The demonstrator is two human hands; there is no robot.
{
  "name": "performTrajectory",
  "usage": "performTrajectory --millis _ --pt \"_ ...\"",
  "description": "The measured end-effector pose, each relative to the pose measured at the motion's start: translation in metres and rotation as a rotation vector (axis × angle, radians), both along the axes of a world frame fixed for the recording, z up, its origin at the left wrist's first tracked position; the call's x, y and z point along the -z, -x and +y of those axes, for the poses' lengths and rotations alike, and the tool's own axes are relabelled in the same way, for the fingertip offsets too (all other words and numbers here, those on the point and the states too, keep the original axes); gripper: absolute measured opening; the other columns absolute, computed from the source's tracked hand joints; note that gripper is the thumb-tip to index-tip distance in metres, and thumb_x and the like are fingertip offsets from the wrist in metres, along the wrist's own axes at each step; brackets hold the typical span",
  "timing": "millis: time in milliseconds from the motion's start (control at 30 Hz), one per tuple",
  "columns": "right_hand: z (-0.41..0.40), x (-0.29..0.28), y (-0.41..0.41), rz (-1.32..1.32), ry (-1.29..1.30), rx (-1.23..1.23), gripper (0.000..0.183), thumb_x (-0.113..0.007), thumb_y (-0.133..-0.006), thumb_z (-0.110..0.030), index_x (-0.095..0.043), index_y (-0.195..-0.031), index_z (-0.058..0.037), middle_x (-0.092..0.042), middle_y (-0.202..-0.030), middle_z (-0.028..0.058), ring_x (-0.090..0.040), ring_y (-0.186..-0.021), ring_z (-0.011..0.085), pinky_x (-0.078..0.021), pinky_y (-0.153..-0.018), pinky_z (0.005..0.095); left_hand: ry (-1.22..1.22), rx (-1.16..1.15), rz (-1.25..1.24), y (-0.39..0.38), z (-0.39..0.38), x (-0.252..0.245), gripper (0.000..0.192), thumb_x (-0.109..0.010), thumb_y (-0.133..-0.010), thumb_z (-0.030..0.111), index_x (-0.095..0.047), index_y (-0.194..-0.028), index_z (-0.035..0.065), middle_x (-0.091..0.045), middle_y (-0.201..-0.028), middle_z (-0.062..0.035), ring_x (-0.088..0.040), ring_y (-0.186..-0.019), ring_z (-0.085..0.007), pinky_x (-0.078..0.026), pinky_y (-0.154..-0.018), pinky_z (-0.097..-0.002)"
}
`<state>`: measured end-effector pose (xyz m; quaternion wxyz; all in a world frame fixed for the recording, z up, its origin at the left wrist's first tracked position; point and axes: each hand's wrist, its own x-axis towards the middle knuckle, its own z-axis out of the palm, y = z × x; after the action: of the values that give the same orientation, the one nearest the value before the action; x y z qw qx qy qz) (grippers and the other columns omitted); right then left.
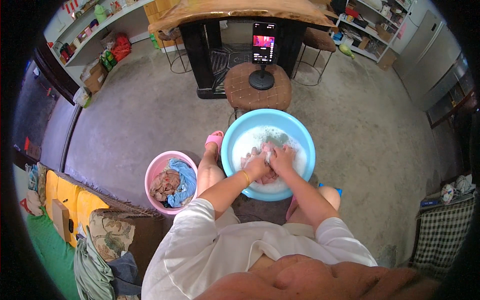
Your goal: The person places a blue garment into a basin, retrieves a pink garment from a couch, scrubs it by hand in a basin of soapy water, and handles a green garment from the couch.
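A light-blue plastic basin (pixel 308 157) stands on the floor between my legs, holding water covered with white suds (pixel 243 144). My left hand (pixel 258 167) and my right hand (pixel 282 159) meet in the middle of it, gripping a wet pink cloth garment (pixel 268 177). Folds of the cloth show above the foam around my fingers; the rest lies under the suds. A yellow bangle (pixel 246 177) circles my left wrist.
To my left, a pink basin (pixel 152 163) holds a brown cloth (pixel 165 184) and a blue cloth (pixel 183 182). Beyond the blue basin, a phone (pixel 264 45) on a stand rests on a brown padded stool (pixel 258 98). Behind it stands a wooden-topped table (pixel 240 9). A sofa (pixel 112 232) is at lower left.
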<state>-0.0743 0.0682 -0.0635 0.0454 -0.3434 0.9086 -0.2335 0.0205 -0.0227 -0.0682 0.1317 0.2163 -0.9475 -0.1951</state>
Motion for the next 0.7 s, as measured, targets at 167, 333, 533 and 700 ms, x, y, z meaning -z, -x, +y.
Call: performTrajectory --millis 167,333,533,700 --pt "-0.005 0.024 0.006 -0.063 -0.002 -0.019 0.046 -0.051 -0.077 -0.029 -0.049 -0.122 -0.0148 -0.044 -0.122 0.0241 -0.034 -0.118 0.0377 -0.0178 -0.101 0.0535 -0.864 0.058 -0.391 0.003 0.001 -0.061 0.057 -0.056 -0.078 0.018 -0.036 -0.129 0.0002 -0.062 -0.079 -0.0173 -0.061 -0.079 -0.0323 -0.047 -0.075 -0.0440" --pt "-0.024 0.050 0.017 -0.034 -0.092 -0.012 0.045 -0.051 -0.077 -0.029 -0.052 -0.119 -0.0120 -0.045 -0.123 0.0208 -0.031 -0.122 0.0377 -0.0156 -0.103 0.0535 -0.743 0.068 -0.455 0.022 -0.012 0.025 0.072 -0.053 -0.082 0.024 -0.015 -0.138 -0.0005 -0.063 -0.085 -0.0195 -0.062 -0.080 -0.0322 -0.048 -0.077 -0.0387" --pt "-0.029 0.079 0.048 0.075 -0.083 -0.015 0.035 -0.051 -0.077 -0.024 -0.060 -0.105 -0.0052 -0.056 -0.109 0.0189 -0.046 -0.110 0.0345 -0.0298 -0.096 0.0471 -0.510 0.044 -0.507 0.042 -0.016 -0.004 0.064 -0.052 -0.079 0.030 -0.032 -0.129 -0.0054 -0.061 -0.095 -0.0249 -0.060 -0.091 -0.0335 -0.046 -0.082 -0.0378" --pt "-0.047 0.081 0.061 -0.062 -0.331 -0.126 0.024 -0.049 -0.075 -0.018 -0.066 -0.081 -0.0018 -0.063 -0.092 0.0186 -0.059 -0.090 0.0305 -0.0435 -0.079 0.0409 -0.497 0.090 -0.563 0.050 -0.036 0.022 0.042 -0.054 -0.075 0.027 -0.059 -0.101 -0.0057 -0.060 -0.096 -0.0267 -0.060 -0.091 -0.0340 -0.046 -0.082 -0.0386"
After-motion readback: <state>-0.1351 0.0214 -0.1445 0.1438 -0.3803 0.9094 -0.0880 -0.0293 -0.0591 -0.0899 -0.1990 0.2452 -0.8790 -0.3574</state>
